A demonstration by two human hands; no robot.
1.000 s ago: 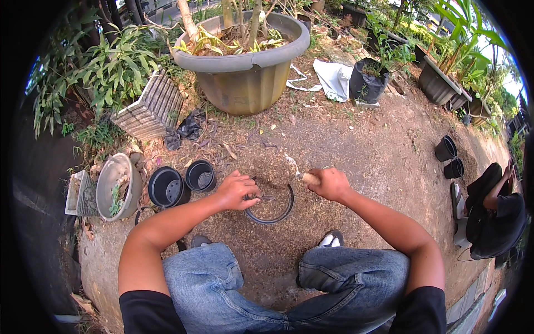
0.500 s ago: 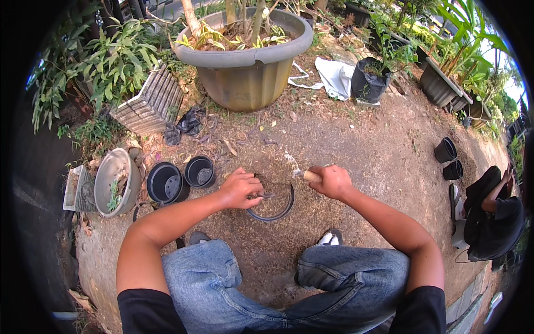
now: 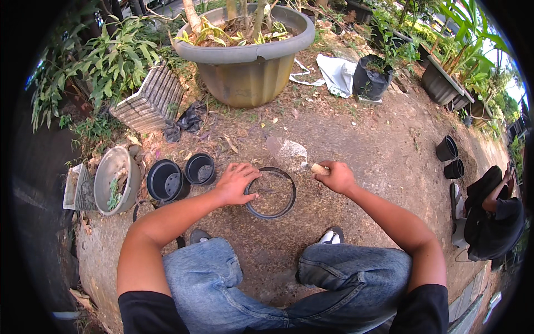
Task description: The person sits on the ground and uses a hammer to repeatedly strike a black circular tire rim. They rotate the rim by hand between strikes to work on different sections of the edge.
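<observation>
The black circular rim [image 3: 270, 216] is placed between the hands, its left edge touched by the loosely spread fingers of the left hand [image 3: 236, 183]; just beyond the rim, a pale-bladed trowel [image 3: 292, 153] is gripped by its handle in the right hand [image 3: 337, 177], its fingers curled round

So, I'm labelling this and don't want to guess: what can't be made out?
All in the head view:
Black rim: left part, behind the left hand.
Trowel: rear of its handle, inside the right hand.
Stems in the large planter: tops, cut off by the upper edge.
Far black pots: contents, too small and dark.
</observation>
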